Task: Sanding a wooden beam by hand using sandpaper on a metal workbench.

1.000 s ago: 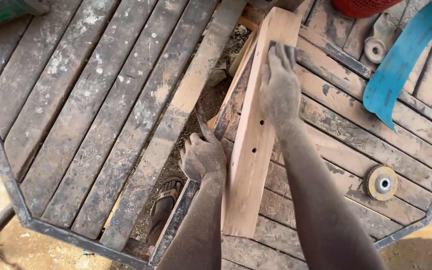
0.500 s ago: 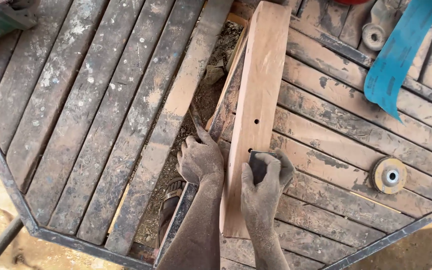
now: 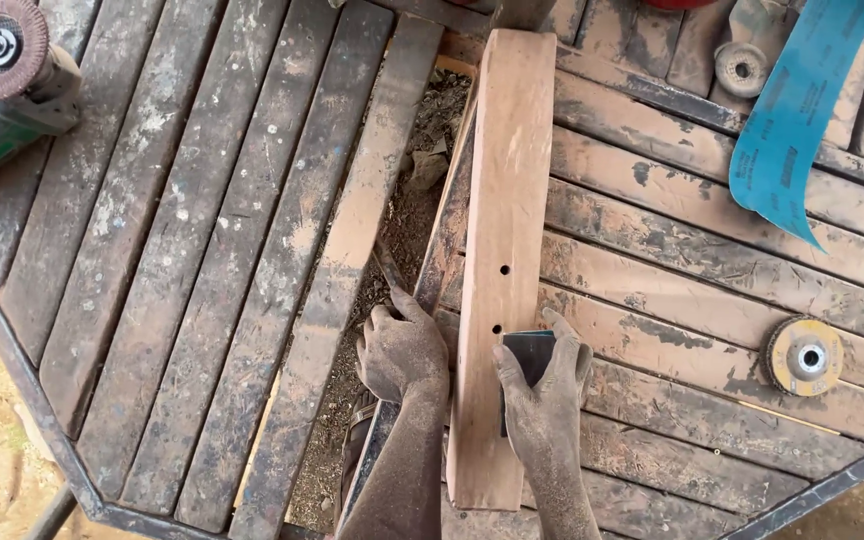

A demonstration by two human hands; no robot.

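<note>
A long reddish wooden board (image 3: 505,200) with two small holes lies lengthwise on a slatted wooden table (image 3: 182,250). My right hand (image 3: 544,385) presses a dark piece of sandpaper (image 3: 529,352) against the board's near right side. My left hand (image 3: 402,350) rests fisted beside the board's left edge, its fingers gripping the edge of the table gap. Both hands and forearms are coated with dust.
A grinder with a flap disc (image 3: 0,75) lies at the far left corner. A blue sandpaper sheet (image 3: 797,110) hangs at the far right, with a grey disc (image 3: 742,68) beside it and a yellow-rimmed disc (image 3: 804,356) at right. Sawdust fills the centre gap (image 3: 392,240).
My right hand slid from the board's far end down to its near part, taking the sandpaper with it. The left hand stayed at the board's left edge.
</note>
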